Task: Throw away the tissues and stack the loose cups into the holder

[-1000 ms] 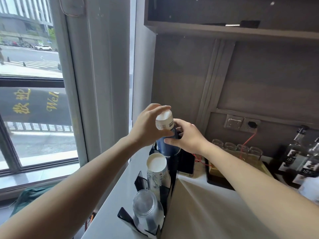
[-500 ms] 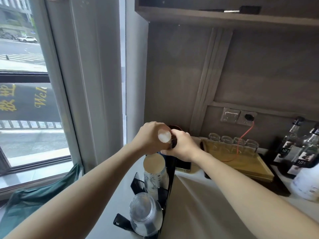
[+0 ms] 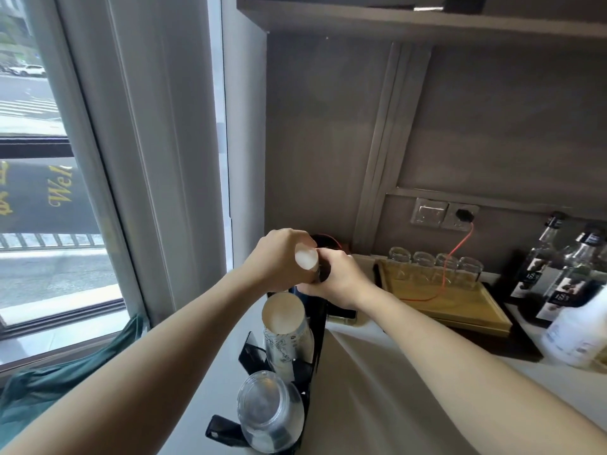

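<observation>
While the left hand [image 3: 279, 257] wraps the white cup [image 3: 306, 259], the right hand [image 3: 336, 281] pinches its side. Both grip over the black holder [image 3: 317, 326].

- white paper cup [image 3: 306, 259] mostly hidden inside left hand [image 3: 279, 257] and right hand [image 3: 338, 280]; only pale base shows
- rearmost slot of black cup holder [image 3: 251, 351] hidden under hands
- dark glass bottles [image 3: 558, 264] at 3 o'clock cut by edge, labels unreadable
- both forearms cut at 6 o'clock

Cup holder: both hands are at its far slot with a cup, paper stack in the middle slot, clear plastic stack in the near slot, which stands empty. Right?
Not quite. In the head view the near slot of the holder is not empty: it holds the clear plastic cups. The rest stands: left hand and right hand at the far slot with a cup, paper cups in the middle.
</observation>
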